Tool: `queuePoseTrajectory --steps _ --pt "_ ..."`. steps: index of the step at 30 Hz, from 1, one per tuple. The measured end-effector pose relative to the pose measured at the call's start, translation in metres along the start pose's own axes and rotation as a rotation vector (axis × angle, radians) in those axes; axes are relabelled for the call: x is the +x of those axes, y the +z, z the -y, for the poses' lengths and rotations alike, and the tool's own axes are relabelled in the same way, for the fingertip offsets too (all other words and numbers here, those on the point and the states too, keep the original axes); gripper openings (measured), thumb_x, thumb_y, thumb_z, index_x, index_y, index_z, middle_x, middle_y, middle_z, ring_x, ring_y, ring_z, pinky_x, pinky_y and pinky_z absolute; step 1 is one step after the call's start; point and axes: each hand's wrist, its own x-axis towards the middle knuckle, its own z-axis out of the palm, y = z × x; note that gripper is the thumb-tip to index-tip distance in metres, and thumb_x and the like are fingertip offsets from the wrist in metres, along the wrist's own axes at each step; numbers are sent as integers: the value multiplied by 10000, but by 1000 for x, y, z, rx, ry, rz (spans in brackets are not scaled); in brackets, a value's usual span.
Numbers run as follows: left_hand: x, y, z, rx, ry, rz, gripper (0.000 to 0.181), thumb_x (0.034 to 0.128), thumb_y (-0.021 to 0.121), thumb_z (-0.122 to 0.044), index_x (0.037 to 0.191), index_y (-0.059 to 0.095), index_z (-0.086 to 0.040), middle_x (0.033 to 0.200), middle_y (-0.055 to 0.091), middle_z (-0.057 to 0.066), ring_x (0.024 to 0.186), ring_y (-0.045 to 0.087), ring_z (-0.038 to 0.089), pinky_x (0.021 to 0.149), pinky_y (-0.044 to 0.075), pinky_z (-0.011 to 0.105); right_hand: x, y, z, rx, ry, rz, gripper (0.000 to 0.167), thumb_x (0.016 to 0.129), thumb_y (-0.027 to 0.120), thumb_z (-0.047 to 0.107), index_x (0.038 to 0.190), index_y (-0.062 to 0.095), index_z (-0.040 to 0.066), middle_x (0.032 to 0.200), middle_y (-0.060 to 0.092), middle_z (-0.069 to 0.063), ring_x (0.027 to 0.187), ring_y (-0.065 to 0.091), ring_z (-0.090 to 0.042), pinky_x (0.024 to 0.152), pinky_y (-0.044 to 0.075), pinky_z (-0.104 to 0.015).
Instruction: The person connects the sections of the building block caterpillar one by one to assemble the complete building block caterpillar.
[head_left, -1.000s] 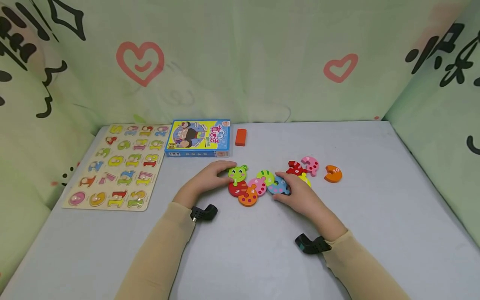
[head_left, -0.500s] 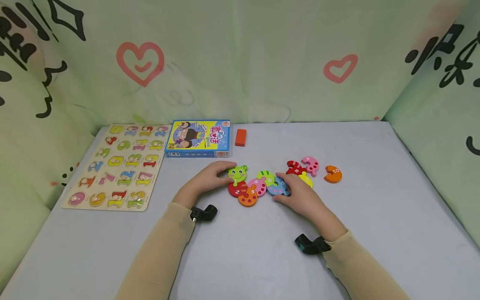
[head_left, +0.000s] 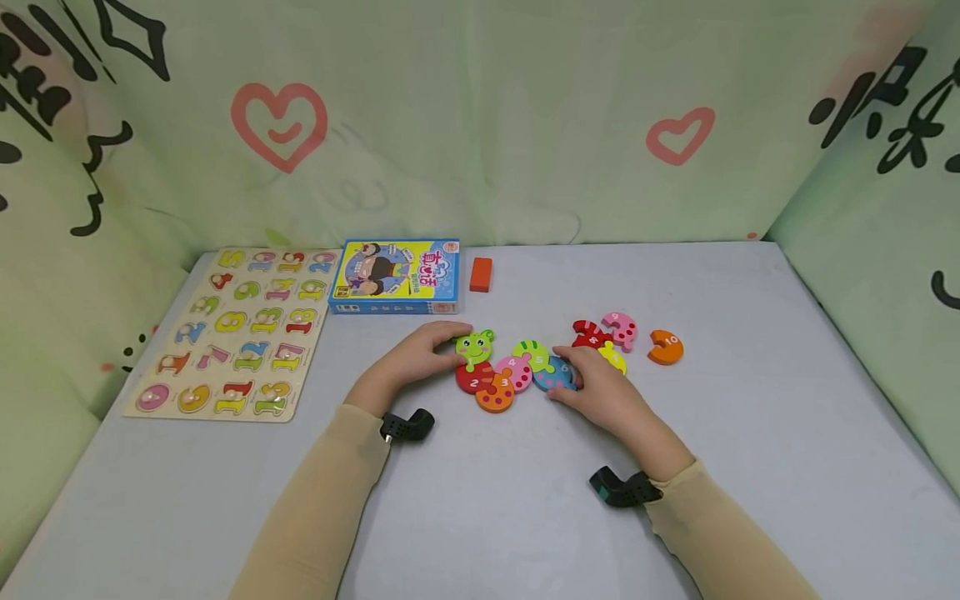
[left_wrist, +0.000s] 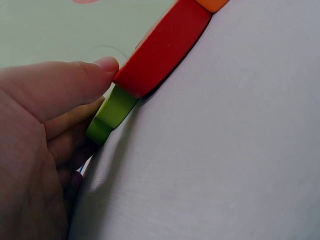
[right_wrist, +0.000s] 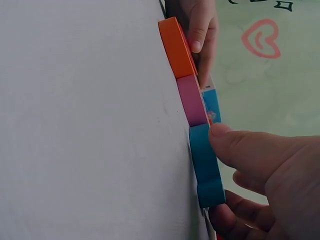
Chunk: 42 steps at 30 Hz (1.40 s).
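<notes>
On the table, a chain of caterpillar puzzle pieces runs from a green smiling head piece (head_left: 475,348) through red (head_left: 474,379), orange (head_left: 496,395) and pink (head_left: 514,372) pieces to a green striped piece (head_left: 533,354). My left hand (head_left: 411,360) pinches the head piece at its left side, thumb close to the red piece in the left wrist view. At the chain's right end, my right hand (head_left: 606,393) grips a blue dotted piece (head_left: 552,375) between thumb and fingers. That piece sits against the green striped one; its right edge is partly hidden by the fingers.
Loose red (head_left: 591,335), pink (head_left: 621,330) and yellow (head_left: 612,359) pieces lie beyond my right hand, with an orange piece (head_left: 666,347) farther right. A number board (head_left: 247,333), a blue-yellow box (head_left: 397,277) and an orange block (head_left: 481,275) sit at the back.
The blue piece has shifted very slightly left against the green striped piece, still in my right hand's grip. My left hand stays on the head piece.
</notes>
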Motion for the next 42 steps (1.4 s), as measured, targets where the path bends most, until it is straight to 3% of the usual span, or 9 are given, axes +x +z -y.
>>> queuePoseTrajectory --steps 6,11,16,23,26,31,42 --pt "-1 0 0 8 0 0 522 852 590 -299 1346 445 -217 1431 379 18 1354 274 209 1105 250 452 -2 -9 0 24 -1 -6 622 790 689 309 1327 439 119 853 482 -57 778 442 -176 566 388 -247" --pt "0 0 1 13 7 -3 521 853 591 -301 1345 447 -208 1429 383 21 1355 275 209 1110 239 445 -4 -29 -10 38 -34 -23 589 814 668 262 1326 436 88 948 532 -90 830 464 -197 627 431 -249" --pt "1 0 1 21 17 2 525 853 588 -297 1348 443 -201 1429 385 26 1356 271 217 1107 240 460 -10 -56 -27 39 42 -64 578 842 629 247 1349 405 84 1037 508 -133 940 469 -248 667 467 -270" --pt "2 1 2 24 20 1 524 855 585 -301 1349 441 -203 1429 384 24 1354 275 215 1109 238 455 -16 -77 -46 34 108 -61 580 875 581 282 1370 363 73 1206 462 -199 1013 441 -318 802 495 -452" --pt "1 1 2 20 18 0 521 856 583 -297 1349 442 -205 1428 384 20 1353 277 212 1108 242 452 -14 -77 -50 44 117 -18 574 878 574 276 1369 362 68 1228 462 -195 1046 436 -326 844 472 -485" --pt "0 1 2 15 15 1 524 852 587 -290 1348 443 -201 1427 385 25 1353 277 216 1105 247 457 -9 -68 -52 50 59 65 516 859 595 233 1316 433 57 1200 508 -170 1062 470 -316 863 469 -458" --pt "1 1 2 14 10 2 527 849 592 -291 1348 443 -210 1427 384 22 1352 277 214 1101 255 459 -6 -52 -56 42 15 75 535 819 651 201 1297 459 58 1188 494 -162 1080 446 -304 912 451 -482"
